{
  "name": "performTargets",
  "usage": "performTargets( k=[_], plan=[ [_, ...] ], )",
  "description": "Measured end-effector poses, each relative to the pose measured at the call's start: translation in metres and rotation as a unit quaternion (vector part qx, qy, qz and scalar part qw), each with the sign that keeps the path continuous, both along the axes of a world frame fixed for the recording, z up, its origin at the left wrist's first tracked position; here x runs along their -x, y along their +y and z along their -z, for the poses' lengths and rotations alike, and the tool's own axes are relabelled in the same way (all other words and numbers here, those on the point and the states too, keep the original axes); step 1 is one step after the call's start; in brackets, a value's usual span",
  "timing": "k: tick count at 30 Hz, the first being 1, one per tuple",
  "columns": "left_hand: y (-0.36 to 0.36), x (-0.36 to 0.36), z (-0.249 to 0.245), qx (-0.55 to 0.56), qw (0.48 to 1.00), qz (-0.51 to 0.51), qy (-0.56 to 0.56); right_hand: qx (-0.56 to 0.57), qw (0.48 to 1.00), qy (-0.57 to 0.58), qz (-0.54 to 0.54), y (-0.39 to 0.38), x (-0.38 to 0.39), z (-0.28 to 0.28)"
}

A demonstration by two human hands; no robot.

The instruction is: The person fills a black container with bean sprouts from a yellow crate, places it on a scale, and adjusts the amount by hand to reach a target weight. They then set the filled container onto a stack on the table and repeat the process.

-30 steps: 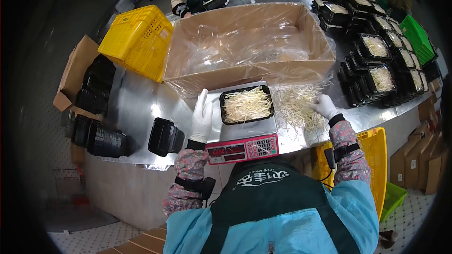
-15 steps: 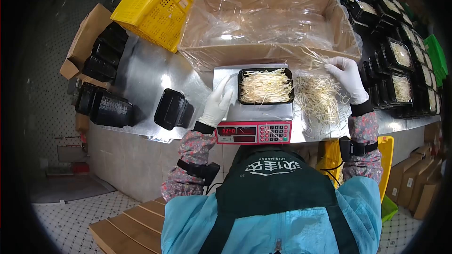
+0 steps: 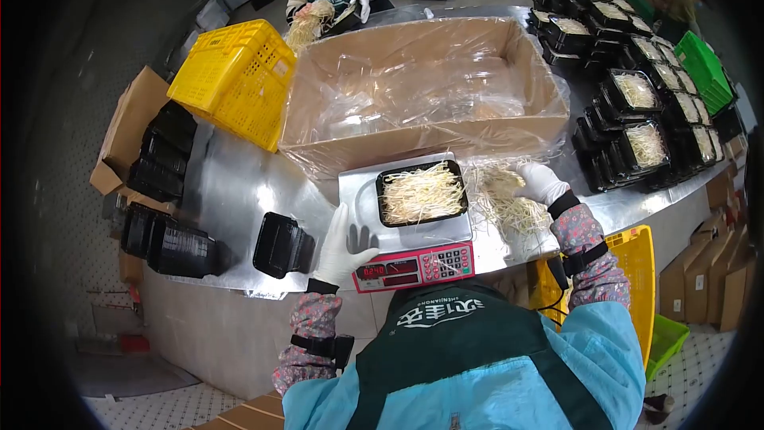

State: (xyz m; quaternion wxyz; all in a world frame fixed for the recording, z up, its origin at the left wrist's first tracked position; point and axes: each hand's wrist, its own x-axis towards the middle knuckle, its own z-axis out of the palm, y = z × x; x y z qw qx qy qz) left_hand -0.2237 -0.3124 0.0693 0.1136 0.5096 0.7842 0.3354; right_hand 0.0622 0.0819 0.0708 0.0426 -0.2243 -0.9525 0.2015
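Note:
A black tray (image 3: 382,209) heaped with bean sprouts (image 3: 422,193) sits on the metal plate of a red-framed digital scale (image 3: 414,267), whose red display seems to show 0240. My left hand (image 3: 341,251), in a white glove, is open at the scale's left edge, thumb and fingers spread, holding nothing. To the right of the scale lies a loose pile of bean sprouts (image 3: 513,211). My gloved right hand (image 3: 543,185) is at the top of this pile, its fingers curled onto sprouts and partly hidden among them.
A plastic-lined cardboard box (image 3: 422,131) holding clear plastic pieces stands behind the scale. Yellow crate (image 3: 231,72) and stacked black trays (image 3: 183,251) are left; filled trays (image 3: 637,91) are stacked right. Across the table, a co-worker's gloved hand (image 3: 362,1) is near a dark tray.
My right hand has lowered from above the pile, where it held a few sprouts, onto the pile. My left hand has spread its fingers. The view has tilted up, showing the co-worker.

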Motion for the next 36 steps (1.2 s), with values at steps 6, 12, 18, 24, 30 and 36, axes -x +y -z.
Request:
performTargets(
  k=[6, 12, 18, 24, 30, 36],
  plan=[
    [0.081, -0.025, -0.036, -0.056, 0.974, 0.123, 0.179, -0.011, 0.99, 0.112, -0.085, -0.062, 0.049, -0.049],
    [0.149, -0.027, -0.034, 0.046, 0.975, 0.192, 0.104, -0.079, 0.989, 0.047, -0.119, -0.086, 0.075, -0.019],
    [0.153, -0.021, -0.015, 0.038, 0.974, 0.178, 0.135, -0.057, 0.988, 0.111, -0.095, -0.065, 0.057, -0.028],
    [0.132, -0.027, -0.031, -0.051, 0.992, 0.105, 0.038, 0.141, 0.973, 0.177, -0.041, -0.05, 0.043, -0.115],
    [0.09, -0.014, -0.019, -0.143, 0.987, 0.021, 0.075, 0.292, 0.921, 0.248, -0.073, -0.079, 0.094, -0.119],
    [0.043, -0.009, 0.0, -0.122, 0.985, -0.055, -0.111, 0.063, 0.988, 0.053, -0.131, -0.103, 0.127, -0.071]
  ],
)
